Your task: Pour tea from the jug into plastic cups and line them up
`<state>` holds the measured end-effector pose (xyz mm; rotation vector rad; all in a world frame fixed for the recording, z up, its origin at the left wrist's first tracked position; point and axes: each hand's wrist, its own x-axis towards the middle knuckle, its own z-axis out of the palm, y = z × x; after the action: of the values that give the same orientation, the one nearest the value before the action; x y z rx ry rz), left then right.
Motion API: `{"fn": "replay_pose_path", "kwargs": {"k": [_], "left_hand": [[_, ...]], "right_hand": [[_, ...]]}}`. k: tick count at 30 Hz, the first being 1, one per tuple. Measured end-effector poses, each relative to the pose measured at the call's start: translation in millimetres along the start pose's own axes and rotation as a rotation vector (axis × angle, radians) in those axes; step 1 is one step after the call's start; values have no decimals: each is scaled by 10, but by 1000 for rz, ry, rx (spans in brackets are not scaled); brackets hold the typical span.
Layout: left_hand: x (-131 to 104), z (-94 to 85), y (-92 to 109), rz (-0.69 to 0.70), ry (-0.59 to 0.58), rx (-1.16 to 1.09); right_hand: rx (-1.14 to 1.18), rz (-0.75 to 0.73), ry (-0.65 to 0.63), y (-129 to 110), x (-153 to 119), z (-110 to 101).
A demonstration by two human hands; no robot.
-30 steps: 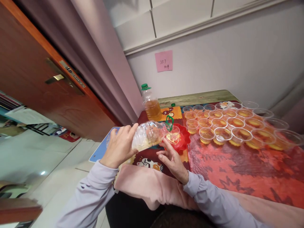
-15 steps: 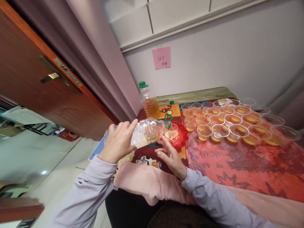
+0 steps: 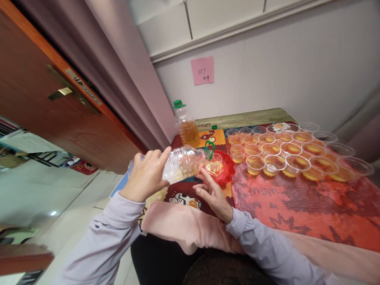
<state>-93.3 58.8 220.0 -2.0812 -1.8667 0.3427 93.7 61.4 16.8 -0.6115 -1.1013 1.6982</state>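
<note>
My left hand (image 3: 148,172) is wrapped round the body of a large clear plastic bottle (image 3: 185,160). The bottle lies tilted almost level, with a little pale yellow liquid along its lower side and a green ring handle at its neck. Its mouth is over a clear plastic cup (image 3: 216,160) on a red scalloped plate (image 3: 228,174). My right hand (image 3: 212,194) is open below the bottle's neck, fingers stretched out and partly spread. Its index fingertip is at the bottle's underside; whether it presses there I cannot tell.
Behind stands a second bottle (image 3: 188,132) of amber liquid with a green cap. A loose green cap (image 3: 214,127) lies near it. To the right are rows of clear cups (image 3: 274,164), many with amber liquid. Pink cloth (image 3: 184,225) hangs over the table's front edge. A wooden door (image 3: 59,107) is at left.
The bottle's neck has shifted slightly, and the cup beneath it shows a little more clearly. Both hands keep nearly the same place.
</note>
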Motion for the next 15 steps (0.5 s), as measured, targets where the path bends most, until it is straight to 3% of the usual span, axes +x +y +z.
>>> {"fn": "replay_pose_path", "kwargs": {"k": [5, 15], "left_hand": [[-5, -105, 35, -14, -42, 26], [-24, -119, 10, -7, -31, 30]], "right_hand": [[5, -7, -11, 42, 9, -11], [4, -18, -33, 72, 6, -19]]}}
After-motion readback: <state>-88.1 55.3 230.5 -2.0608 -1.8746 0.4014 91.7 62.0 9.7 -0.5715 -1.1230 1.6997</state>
